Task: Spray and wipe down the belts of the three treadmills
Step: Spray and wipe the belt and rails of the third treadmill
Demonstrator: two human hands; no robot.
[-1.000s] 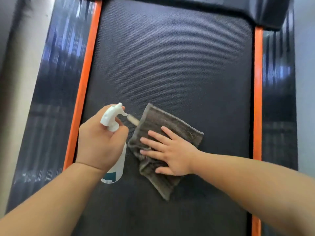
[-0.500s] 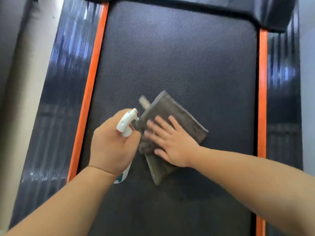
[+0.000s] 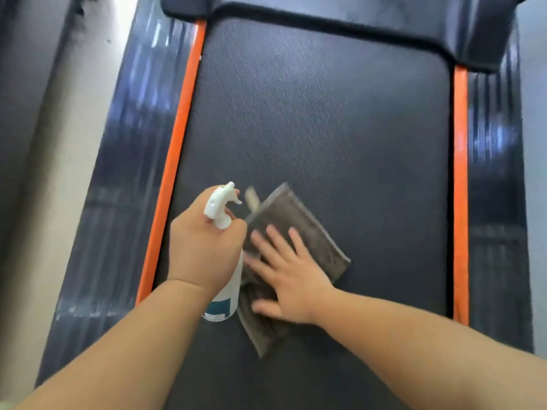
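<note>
The treadmill belt [image 3: 325, 128] is a dark, finely textured band, edged on each side by an orange strip [image 3: 174, 161] and then a glossy black side rail [image 3: 127, 173], and it ends at the far end under a black motor cover [image 3: 340, 10]. A folded grey-brown cloth [image 3: 299, 220] lies flat on the belt, left of its middle, set at a slant. Just beside the cloth's left edge is a white spray bottle [image 3: 228, 303]; whether its base touches the belt cannot be told

I see a charcoal treadmill belt [image 3: 325, 128] with a fine woven grain. Orange strips [image 3: 177, 137] line both its edges. On it lies a grey-brown cloth [image 3: 299, 220]. Over it is a white spray bottle [image 3: 220, 207] with a teal label.
</note>
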